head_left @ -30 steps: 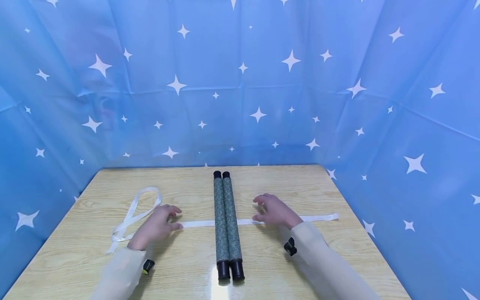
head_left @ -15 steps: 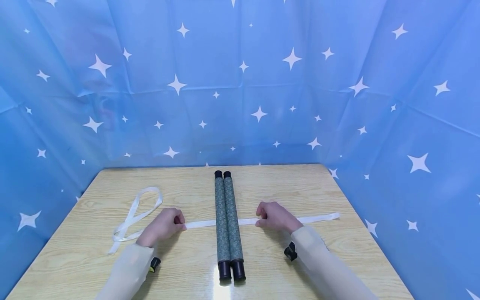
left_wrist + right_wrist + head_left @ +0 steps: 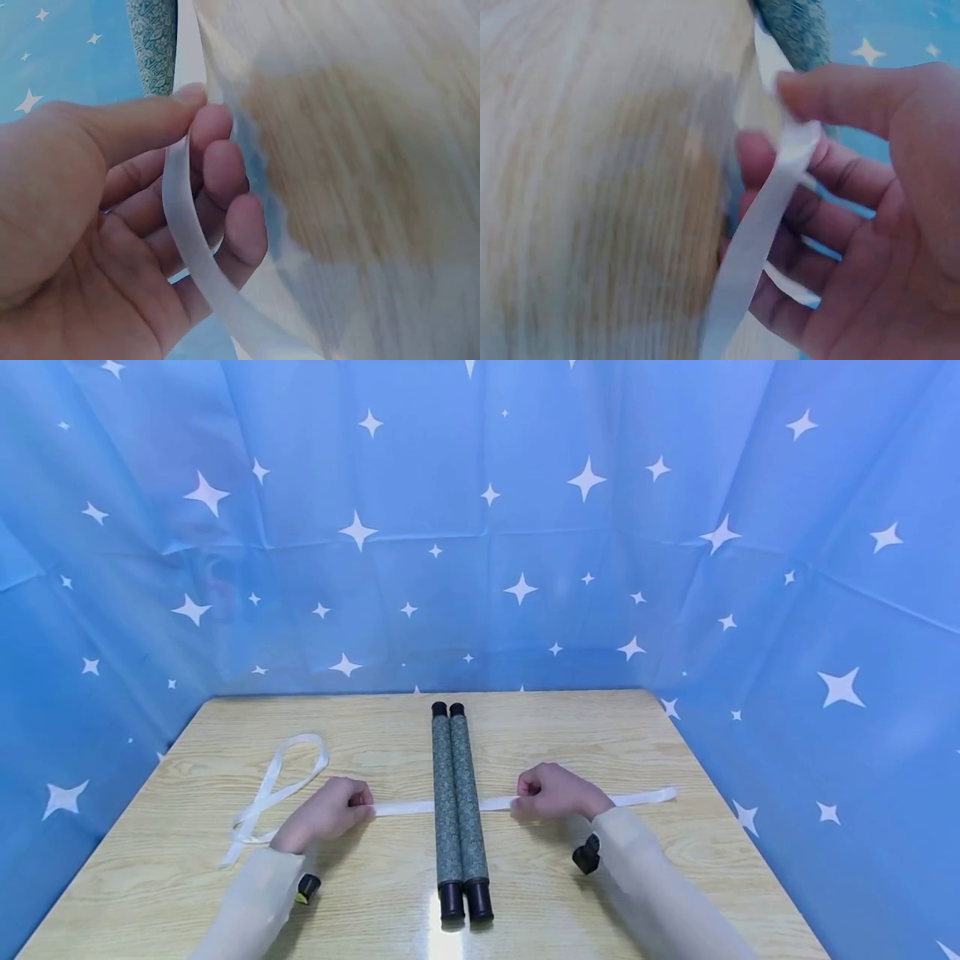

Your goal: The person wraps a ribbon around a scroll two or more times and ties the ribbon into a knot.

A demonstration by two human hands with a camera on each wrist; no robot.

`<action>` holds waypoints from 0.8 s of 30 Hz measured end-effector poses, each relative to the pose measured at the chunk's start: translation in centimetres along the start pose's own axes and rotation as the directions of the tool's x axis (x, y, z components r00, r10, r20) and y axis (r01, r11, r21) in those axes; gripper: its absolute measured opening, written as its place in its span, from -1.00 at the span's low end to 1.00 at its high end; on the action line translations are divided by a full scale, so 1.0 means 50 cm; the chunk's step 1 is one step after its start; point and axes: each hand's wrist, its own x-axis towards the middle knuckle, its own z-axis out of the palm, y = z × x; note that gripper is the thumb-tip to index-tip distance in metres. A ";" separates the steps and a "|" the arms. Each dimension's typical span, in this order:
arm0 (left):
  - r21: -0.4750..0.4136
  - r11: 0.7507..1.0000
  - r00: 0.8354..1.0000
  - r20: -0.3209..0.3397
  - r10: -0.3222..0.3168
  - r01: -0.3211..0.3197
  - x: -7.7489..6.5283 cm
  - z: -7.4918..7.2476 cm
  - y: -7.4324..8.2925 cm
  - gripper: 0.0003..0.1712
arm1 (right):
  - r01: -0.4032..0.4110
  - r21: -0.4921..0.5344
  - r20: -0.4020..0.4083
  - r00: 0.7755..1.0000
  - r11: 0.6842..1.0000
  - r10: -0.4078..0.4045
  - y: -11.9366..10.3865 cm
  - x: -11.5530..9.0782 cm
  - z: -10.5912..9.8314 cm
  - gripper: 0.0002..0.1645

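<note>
A white ribbon (image 3: pixel 405 808) is pinched on either side of two green rolls (image 3: pixel 446 802)
Between the two sets of fingers, the rolls are laid side by side, dark-capped at both ends, and the ribbon is passed beneath them; by the left hand (image 3: pixel 330 810) it is gripped between thumb and forefinger, its slack being looped on the table (image 3: pixel 390 893) outside those fingers; by the right hand (image 3: pixel 557 792) it is held between thumb and curled fingers, blurred in the wrist view, with its free end stretched past that hand; beyond the fingertips, the table is backed by a blue star-patterned curtain (image 3: pixel 420 468)
</note>
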 end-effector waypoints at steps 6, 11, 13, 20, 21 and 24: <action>-0.019 1.000 0.998 0.060 0.009 -0.008 -0.008 -0.015 -0.005 -0.86 | -0.016 0.116 -0.083 0.996 0.993 0.026 0.020 -0.006 -0.015 -0.56; -0.031 1.000 0.995 0.102 0.007 -0.004 -0.016 -0.029 -0.013 -0.86 | -0.037 0.083 -0.187 0.981 0.996 0.052 0.028 -0.012 -0.028 -0.60; -0.039 0.999 0.994 0.109 0.004 0.000 -0.019 -0.036 -0.017 -0.86 | -0.052 0.068 -0.218 0.974 0.996 0.065 0.033 -0.017 -0.034 -0.62; -0.043 0.999 0.994 0.107 -0.014 0.018 -0.027 -0.051 -0.033 -0.84 | -0.084 0.033 -0.290 0.953 0.996 0.090 0.063 -0.041 -0.066 -0.61; -0.040 0.999 0.995 0.103 -0.016 0.020 -0.029 -0.052 -0.036 -0.84 | -0.089 0.027 -0.296 0.951 0.996 0.093 0.067 -0.045 -0.071 -0.61; -0.023 0.999 0.996 0.083 -0.025 0.027 -0.033 -0.056 -0.039 -0.84 | -0.133 0.025 -0.313 0.940 0.991 0.134 0.081 -0.058 -0.085 -0.57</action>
